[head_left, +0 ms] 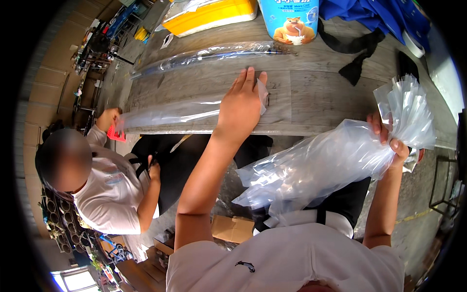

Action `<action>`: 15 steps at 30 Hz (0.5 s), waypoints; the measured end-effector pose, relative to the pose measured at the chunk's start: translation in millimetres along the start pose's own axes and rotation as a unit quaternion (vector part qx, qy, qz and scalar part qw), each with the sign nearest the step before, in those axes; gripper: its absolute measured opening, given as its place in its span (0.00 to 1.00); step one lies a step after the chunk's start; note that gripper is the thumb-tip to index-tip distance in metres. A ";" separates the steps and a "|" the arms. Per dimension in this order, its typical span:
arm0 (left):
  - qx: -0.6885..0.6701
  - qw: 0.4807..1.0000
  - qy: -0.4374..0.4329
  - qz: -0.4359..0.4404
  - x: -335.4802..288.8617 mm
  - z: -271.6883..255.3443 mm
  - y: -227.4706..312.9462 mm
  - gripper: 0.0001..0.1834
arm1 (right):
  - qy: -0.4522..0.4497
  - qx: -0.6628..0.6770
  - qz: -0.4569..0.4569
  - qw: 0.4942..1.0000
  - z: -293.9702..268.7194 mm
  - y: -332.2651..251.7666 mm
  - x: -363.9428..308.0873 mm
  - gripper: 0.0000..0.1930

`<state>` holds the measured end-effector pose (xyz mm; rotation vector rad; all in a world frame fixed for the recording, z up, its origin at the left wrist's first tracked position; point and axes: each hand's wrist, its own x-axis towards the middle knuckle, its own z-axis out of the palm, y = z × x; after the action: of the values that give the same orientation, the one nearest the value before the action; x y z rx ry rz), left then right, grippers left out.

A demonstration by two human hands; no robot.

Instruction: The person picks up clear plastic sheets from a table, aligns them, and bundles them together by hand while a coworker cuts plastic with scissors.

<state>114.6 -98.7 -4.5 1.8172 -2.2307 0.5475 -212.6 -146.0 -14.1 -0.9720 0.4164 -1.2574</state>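
Observation:
My left hand (241, 104) lies with its fingers stretched out on the table, over the near end of a long clear plastic sleeve (180, 111). A corner of the sleeve's film sticks up beside the fingers. At the right, my right hand (395, 146) is closed round the gathered neck of a bundle of clear plastic bags (321, 160). The bundle's ends fan out above that hand, and its body hangs over my lap. Further back on the table, a clear sleeve with thin rods inside (209, 58) lies lengthwise.
At the left a co-worker's hand (109, 118) is by the sleeve's far end, near a red plastic piece (116, 132). A yellow bin (209, 18), a blue printed tub (290, 22), a black strap (357, 56) and blue cloth (379, 19) are on the wooden table (316, 92).

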 end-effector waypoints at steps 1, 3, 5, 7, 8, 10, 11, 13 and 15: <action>0.013 1.000 -0.005 0.011 1.1 0.1 -0.4 0.22 | -0.007 -0.001 -0.001 1.000 -2.9 0.8 0.7 0.25; 0.037 0.999 -0.014 0.034 3.0 1.6 -0.7 0.23 | -0.017 -0.003 -0.002 1.000 -9.1 3.0 0.8 0.27; 0.041 0.998 -0.015 0.049 6.7 2.4 2.5 0.24 | -0.017 -0.012 -0.001 1.000 -11.0 2.8 0.4 0.28; 0.044 0.997 -0.018 0.054 9.1 2.8 5.0 0.24 | -0.020 -0.020 0.002 1.000 -11.8 2.0 0.5 0.28; 0.045 0.997 -0.019 0.052 9.9 3.1 6.0 0.24 | -0.022 -0.024 0.003 0.999 -11.8 1.0 0.2 0.28; 0.051 0.997 -0.025 0.047 10.4 3.5 7.1 0.24 | -0.025 -0.035 0.009 0.999 -14.4 1.3 -0.9 0.28; 0.056 0.997 -0.028 0.045 10.4 3.1 7.4 0.24 | -0.025 -0.042 0.014 0.999 -18.1 2.0 -2.3 0.28; 0.058 0.997 -0.030 0.044 10.1 3.3 8.1 0.25 | -0.024 -0.050 0.021 0.998 -22.2 1.9 -4.3 0.29; 0.059 0.997 -0.026 0.045 9.4 2.8 7.9 0.25 | -0.026 -0.050 0.025 0.998 -23.3 2.2 -4.9 0.31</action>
<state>105.0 -106.9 -4.5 1.8128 -2.3707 0.6689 -229.9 -150.4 -30.0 -1.0708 0.4646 -1.1735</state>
